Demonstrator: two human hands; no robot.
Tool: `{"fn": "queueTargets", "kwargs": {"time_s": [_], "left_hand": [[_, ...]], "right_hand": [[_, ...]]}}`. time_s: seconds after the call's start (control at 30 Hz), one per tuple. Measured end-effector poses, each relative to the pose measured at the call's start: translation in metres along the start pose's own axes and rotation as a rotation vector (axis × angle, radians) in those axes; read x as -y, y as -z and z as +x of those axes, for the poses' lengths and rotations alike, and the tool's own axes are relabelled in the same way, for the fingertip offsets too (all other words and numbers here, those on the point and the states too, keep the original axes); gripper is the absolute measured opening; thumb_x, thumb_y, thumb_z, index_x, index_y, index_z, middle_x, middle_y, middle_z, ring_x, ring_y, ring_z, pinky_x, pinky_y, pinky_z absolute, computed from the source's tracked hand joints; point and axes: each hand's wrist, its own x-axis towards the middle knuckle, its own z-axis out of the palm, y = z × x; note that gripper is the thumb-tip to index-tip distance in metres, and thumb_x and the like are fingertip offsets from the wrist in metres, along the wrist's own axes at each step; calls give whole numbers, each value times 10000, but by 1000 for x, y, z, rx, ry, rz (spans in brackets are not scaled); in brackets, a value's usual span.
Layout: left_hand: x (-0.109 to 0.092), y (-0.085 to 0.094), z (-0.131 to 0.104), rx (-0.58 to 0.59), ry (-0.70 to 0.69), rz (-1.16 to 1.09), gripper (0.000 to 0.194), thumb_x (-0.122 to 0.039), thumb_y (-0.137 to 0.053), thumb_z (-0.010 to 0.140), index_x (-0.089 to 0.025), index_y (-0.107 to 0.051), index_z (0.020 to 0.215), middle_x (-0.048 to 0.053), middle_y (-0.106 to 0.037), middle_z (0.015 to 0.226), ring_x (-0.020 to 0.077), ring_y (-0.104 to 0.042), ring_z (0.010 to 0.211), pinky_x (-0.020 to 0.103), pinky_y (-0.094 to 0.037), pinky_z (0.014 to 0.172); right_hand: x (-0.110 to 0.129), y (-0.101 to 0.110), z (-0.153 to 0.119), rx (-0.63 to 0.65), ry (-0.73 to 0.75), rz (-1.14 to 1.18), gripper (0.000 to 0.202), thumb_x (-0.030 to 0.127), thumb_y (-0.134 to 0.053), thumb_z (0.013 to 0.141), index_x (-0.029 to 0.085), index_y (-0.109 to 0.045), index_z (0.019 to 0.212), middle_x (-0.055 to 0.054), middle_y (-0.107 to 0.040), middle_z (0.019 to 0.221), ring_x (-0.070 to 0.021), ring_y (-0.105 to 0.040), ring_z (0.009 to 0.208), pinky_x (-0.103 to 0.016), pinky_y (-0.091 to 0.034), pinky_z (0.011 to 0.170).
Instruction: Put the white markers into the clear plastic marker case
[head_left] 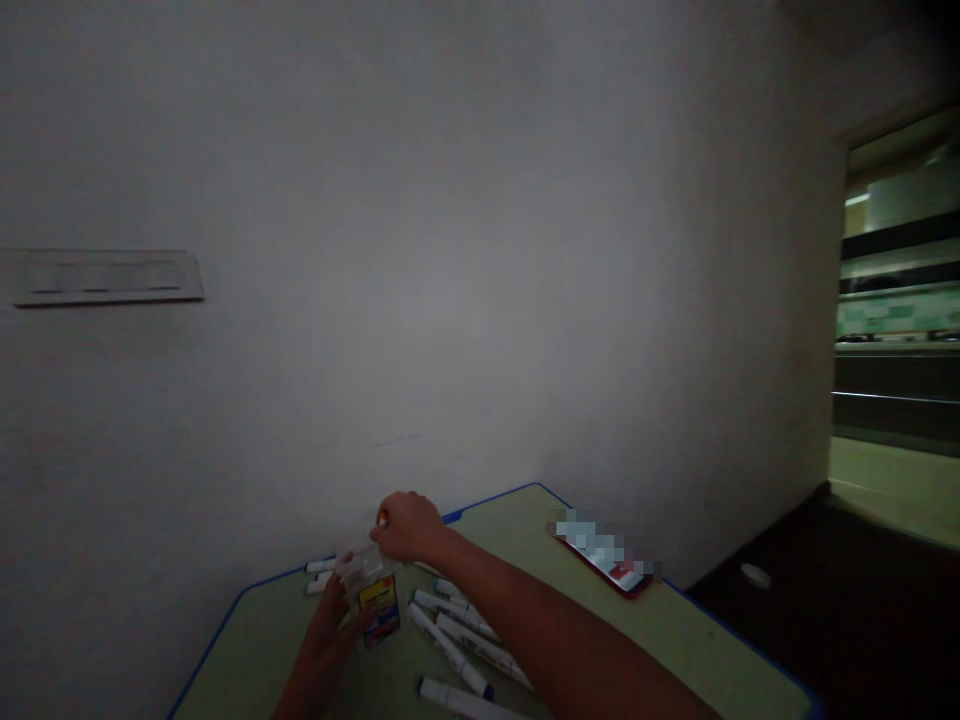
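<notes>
My left hand is wrapped round a clear plastic box with a yellow, red and blue label, held tilted over the table. Just above the box's top end, my right hand is closed on a small thing with an orange-red tip; the rest of it is hidden by the fingers. Several white markers lie scattered beside the box, partly under my right forearm. More white markers lie behind my left hand at the table's far edge.
A pale green table with a blue edge stands against a grey wall. A phone in a red case lies on its right part. A switch panel is on the wall at left. A white object is on the dark floor.
</notes>
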Motion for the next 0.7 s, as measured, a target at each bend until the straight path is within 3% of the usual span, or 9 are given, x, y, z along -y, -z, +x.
{"fn": "queueTargets", "kwargs": {"time_s": [0.2,0.33,0.43,0.53,0.6,0.7], "left_hand": [[10,2,4,18,13,3,812,-468,-676,605,-256,-312,1300,81,-392,1367,299,-432,1194,398,-407,971],[3,1,3,19,11,27,785,-472,-658,628,-259,-309,1298,81,-401,1359,296,-383,1233,412,-353,1015],[-1,-1,2,4,23,35,774,-481,-671,603,-247,-346,1265,93,-431,1332,311,-412,1208,426,-373,996],[-4,-3,0,-30,48,26,746,-475,-691,578,-231,-391,1216,107,-514,1248,321,-444,1179,436,-391,977],[-8,-4,-2,-42,72,24,730,-472,-690,582,-215,-395,1198,120,-526,1230,312,-454,1173,431,-391,977],[-14,-6,-6,-21,99,38,669,-460,-682,602,-189,-427,1157,129,-516,1242,296,-488,1143,418,-394,978]], "right_hand": [[1,-9,-5,-27,-21,9,295,246,-495,660,184,-657,898,-98,-666,964,-231,-611,900,-337,-475,742],[1,-13,-6,-58,-30,67,263,289,-484,702,170,-661,856,-113,-635,985,-226,-591,937,-334,-464,783],[-3,-15,-14,-128,-21,181,331,360,-483,743,169,-630,969,-112,-598,1050,-213,-571,961,-329,-442,832],[-23,-18,-32,-220,-37,315,423,412,-463,785,164,-552,1115,-98,-582,1066,-176,-566,928,-295,-428,845],[-47,-23,-48,-251,-85,317,395,362,-436,813,142,-544,1124,-97,-589,1052,-167,-555,938,-282,-411,862],[-89,-34,-70,-195,-196,195,347,257,-441,798,110,-570,1084,-120,-600,1046,-187,-545,971,-291,-388,886]]}}
